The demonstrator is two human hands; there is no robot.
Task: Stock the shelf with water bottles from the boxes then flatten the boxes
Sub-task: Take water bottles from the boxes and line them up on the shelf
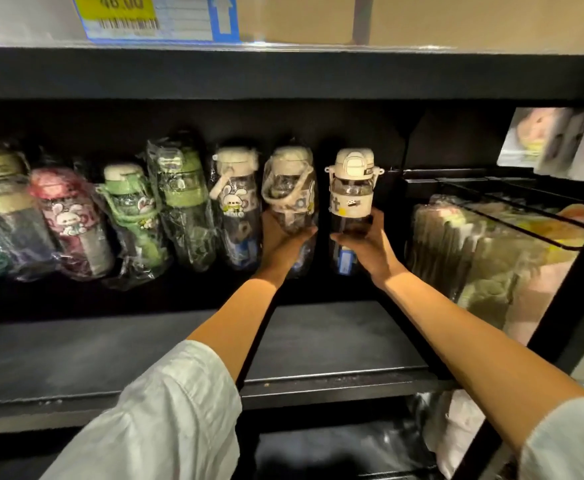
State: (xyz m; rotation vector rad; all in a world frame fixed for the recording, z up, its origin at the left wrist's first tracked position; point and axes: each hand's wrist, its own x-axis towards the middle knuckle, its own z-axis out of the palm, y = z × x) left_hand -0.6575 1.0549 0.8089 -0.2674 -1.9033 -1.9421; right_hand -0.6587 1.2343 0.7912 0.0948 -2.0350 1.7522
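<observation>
A row of several water bottles in clear plastic wrap stands at the back of a black shelf (318, 337). My left hand (280, 240) grips a cream-capped wrapped bottle (288, 185) near its lower half. Just to its right, my right hand (370, 247) holds an unwrapped bottle (351, 188) with a cream lid and a dark clear body, upright. To the left stand a cream bottle with a rabbit print (236, 202), green bottles (179, 192), and a pink one (69, 220). No boxes are in view.
A black shelf board (283, 74) hangs low overhead with a yellow price tag (117, 12) above it. Right of the bottles, a black wire divider (512, 216) fences off packs of wrapped goods (474, 251). The shelf's front edge (318, 386) runs below my forearms.
</observation>
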